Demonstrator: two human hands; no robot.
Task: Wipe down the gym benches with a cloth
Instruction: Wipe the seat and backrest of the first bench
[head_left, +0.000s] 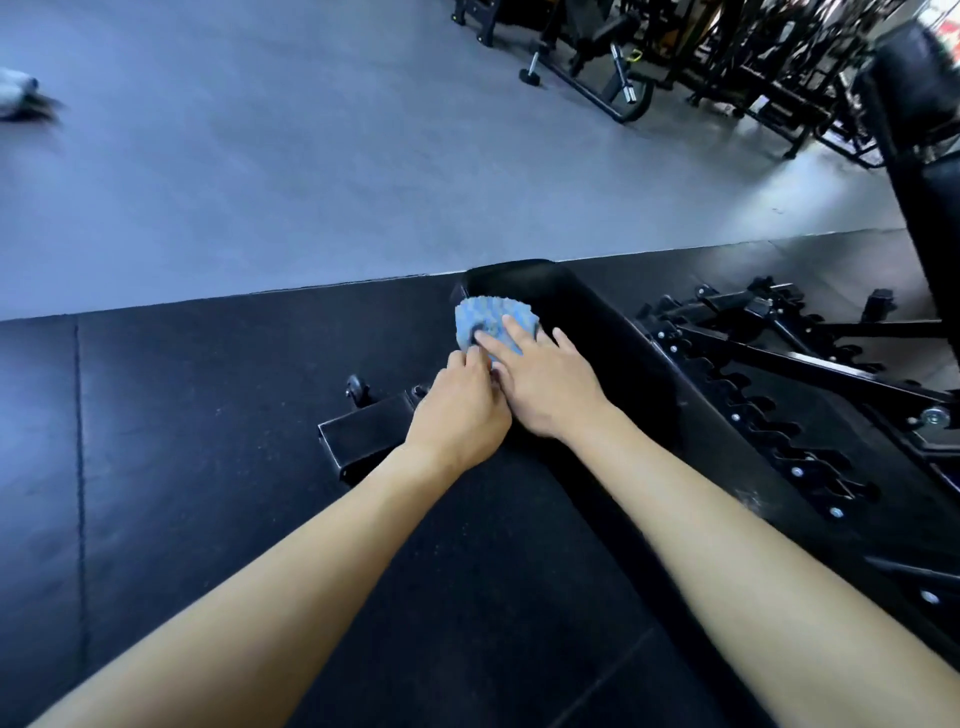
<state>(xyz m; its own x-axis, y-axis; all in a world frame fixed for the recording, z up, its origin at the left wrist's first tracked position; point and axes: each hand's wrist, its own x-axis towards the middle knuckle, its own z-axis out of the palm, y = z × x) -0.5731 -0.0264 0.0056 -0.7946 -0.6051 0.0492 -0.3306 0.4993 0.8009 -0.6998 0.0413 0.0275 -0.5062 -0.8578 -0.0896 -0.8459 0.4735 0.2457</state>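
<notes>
A black padded gym bench (587, 332) runs from the middle of the head view down to the lower right. A small blue cloth (485, 319) lies on the left edge of its far end. My right hand (545, 382) rests flat on the cloth, its straight fingers spread over it. My left hand (462, 410) sits just left of the right one, and its curled fingers pinch the near edge of the cloth. Part of the cloth is hidden under both hands.
The bench's black metal foot (363, 436) with a small wheel (356, 389) sticks out to the left on black rubber matting. Another bench frame with a toothed adjuster (769, 415) lies to the right. Grey floor and several black machines (727, 57) are beyond.
</notes>
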